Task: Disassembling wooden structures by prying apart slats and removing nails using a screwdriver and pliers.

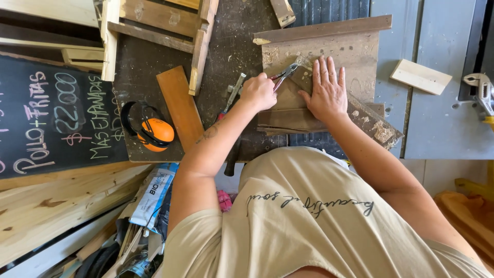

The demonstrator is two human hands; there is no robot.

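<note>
Pliers (pixel 284 74) | left hand (pixel 259 92) fisted around handles; right hand (pixel 325 92) flat on board (pixel 329 54)

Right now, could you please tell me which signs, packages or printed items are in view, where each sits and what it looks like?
Chalkboard sign: far left, leaning beside the workbench; black rectangle with white, green and pink chalk writing.
Bag: below the bench, left of the person's arm; crumpled white and blue package with dark lettering.
T-shirt: worn by the person, bottom centre; beige with a line of dark script.
</note>
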